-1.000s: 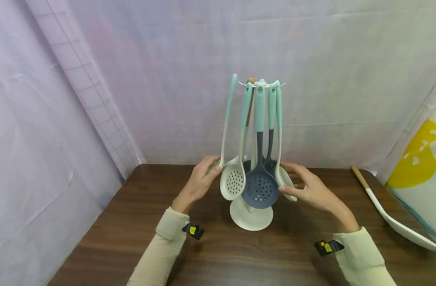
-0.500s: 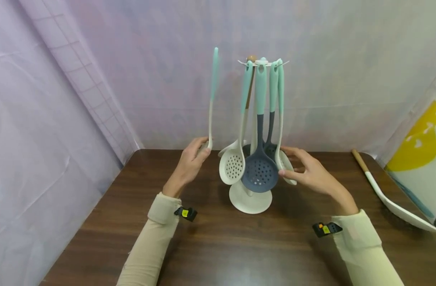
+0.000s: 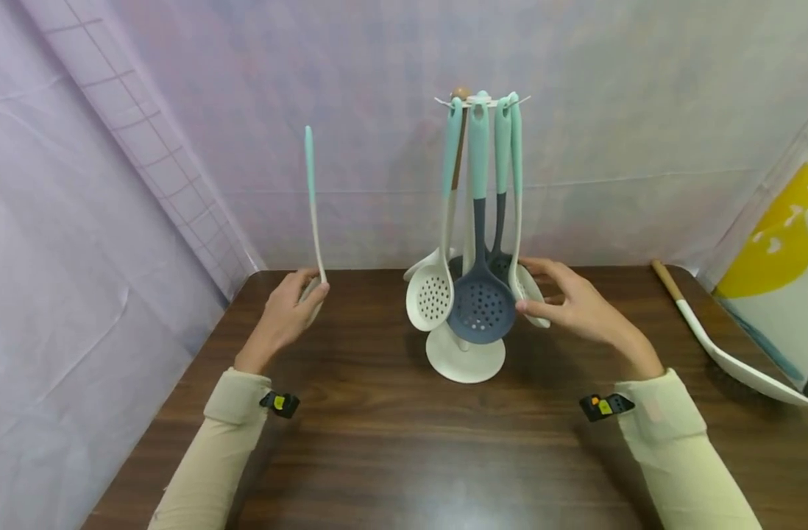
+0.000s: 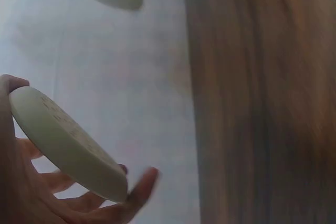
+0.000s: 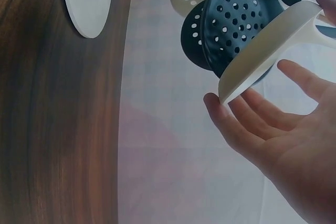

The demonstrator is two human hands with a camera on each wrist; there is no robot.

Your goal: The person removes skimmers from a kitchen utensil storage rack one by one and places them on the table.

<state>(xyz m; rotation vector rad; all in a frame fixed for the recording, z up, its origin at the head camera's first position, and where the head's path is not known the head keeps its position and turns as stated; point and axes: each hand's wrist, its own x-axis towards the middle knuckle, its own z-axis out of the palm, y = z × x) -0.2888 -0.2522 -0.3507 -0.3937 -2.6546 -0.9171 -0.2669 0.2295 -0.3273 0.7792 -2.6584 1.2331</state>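
we see the left hand (image 3: 286, 315) out to the left of the utensil stand (image 3: 464, 353), well apart from it, fingers curled round the cream head of a utensil (image 3: 313, 213). its handle points straight up, cream low down and teal at the top. in the left wrist view that cream head (image 4: 65, 142) is a flat rounded disc held between thumb and fingers (image 4: 137, 192), above the worktop edge; we cannot tell from there what kind of utensil it is.

the right hand (image 3: 572, 309) is at the right side of the stand, fingers loose and spread, holding nothing shut. its fingertips touch the cream spatula (image 3: 528, 298) hanging on the right. in the right wrist view the spatula blade (image 5: 265, 43) rests against the fingertips (image 5: 214, 103), palm open under it.

on the stand we see a dark blue skimmer (image 3: 481, 313) in front, a cream slotted spoon (image 3: 430, 302) just left of it, more teal handles hooked on the top ring (image 3: 481, 101). the round cream base (image 5: 88, 1) sits flat on the dark wood worktop (image 3: 410, 442).

far right on the worktop lies a long white turner with a wooden handle (image 3: 715, 346), well apart from both hands. both sleeves are pale cream, each with a small black band at the wrist (image 3: 280, 403).
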